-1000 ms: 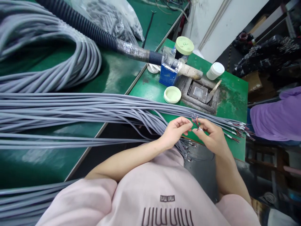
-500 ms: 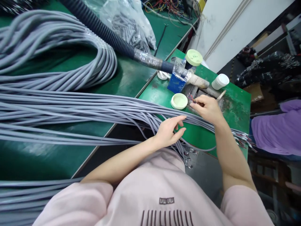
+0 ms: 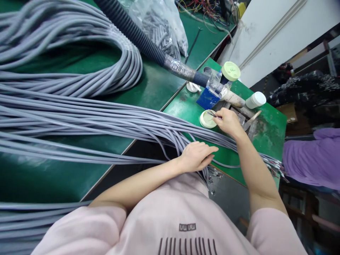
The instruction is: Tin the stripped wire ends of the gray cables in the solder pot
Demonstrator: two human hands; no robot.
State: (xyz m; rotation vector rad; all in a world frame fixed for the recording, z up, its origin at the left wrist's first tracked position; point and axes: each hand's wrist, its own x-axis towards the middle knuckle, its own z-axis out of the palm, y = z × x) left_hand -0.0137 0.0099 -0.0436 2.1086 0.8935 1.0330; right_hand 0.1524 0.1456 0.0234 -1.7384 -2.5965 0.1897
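My right hand (image 3: 227, 122) pinches a cable end with thin wires (image 3: 211, 113), whose tips are over or in the shallow pale-green dish (image 3: 207, 119). Below it, my left hand (image 3: 198, 156) rests at the near edge of the long grey cables (image 3: 138, 122), thumb and fingers slightly apart; whether it holds one of the cables is hard to tell. Behind the dish sits a blue box (image 3: 208, 98) with a taped hose (image 3: 180, 69) above it.
Coiled grey cables (image 3: 127, 67) lie at the upper left, near a plastic bag of grey pieces (image 3: 162, 28). A white jar (image 3: 255, 100) and a green-lidded jar (image 3: 230, 71) stand at the back. A person in a purple top (image 3: 312, 157) is at the right.
My right hand has moved left, bringing the wire ends from beside the dish to over it. My left hand has shifted slightly right and down, and the view has shifted a little.
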